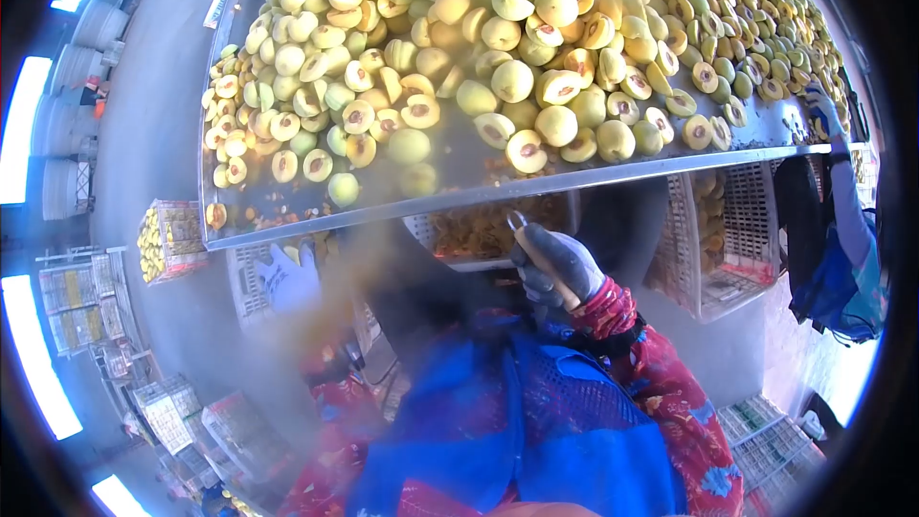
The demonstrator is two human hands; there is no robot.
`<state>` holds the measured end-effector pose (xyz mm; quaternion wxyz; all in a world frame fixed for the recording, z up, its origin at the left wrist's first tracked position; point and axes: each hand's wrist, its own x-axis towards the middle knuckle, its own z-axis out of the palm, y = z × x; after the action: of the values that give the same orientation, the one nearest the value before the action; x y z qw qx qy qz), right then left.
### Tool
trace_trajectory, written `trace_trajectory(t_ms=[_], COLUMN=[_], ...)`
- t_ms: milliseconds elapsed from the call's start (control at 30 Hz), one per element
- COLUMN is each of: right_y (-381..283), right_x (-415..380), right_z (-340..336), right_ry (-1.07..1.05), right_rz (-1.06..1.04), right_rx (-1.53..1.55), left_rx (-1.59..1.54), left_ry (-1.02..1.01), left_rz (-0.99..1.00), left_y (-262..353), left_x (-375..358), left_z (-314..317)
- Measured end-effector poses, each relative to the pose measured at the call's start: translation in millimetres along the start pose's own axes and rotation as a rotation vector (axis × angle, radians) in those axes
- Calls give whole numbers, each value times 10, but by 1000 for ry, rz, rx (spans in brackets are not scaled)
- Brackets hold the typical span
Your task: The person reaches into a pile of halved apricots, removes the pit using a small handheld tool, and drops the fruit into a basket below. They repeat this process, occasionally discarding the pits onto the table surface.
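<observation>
While halved fruit (560,88) covers the counter (613,177), right hand (580,264): grip wrapped around a looped tool (549,263).
Left hand (291,281): near a crate (245,283), grip unclear.

The little tool (548,260) has a tan handle (560,278) and a metal loop (517,219). It slants, loop toward the fruits (557,124). These are yellow-green, many cut in half, piled in a heap.

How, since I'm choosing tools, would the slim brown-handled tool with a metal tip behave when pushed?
The tool is probably stiff, given its straight handle, and likely light, being slim; its thin metal tip might bend.
</observation>
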<state>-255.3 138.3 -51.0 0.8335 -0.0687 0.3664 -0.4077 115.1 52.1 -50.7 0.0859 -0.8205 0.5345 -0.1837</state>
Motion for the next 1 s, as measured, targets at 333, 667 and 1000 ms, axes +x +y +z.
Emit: trace_trajectory(t_ms=[333, 667, 1000], right_y=[46, 23, 139], right_x=[-62, 16, -30], right_z=[193, 439, 519], right_ry=[94, 176, 397], right_rz=[-92, -793, -736], right_rx=[-325, -1195, -1477], left_rx=[-255, -1904, -1820], left_ry=[-534, -1126, -696], left_rz=[749, 247, 271], left_y=[1771, 1289, 1505], left_x=[252, -172, -796], left_z=[-765, -613, -844])
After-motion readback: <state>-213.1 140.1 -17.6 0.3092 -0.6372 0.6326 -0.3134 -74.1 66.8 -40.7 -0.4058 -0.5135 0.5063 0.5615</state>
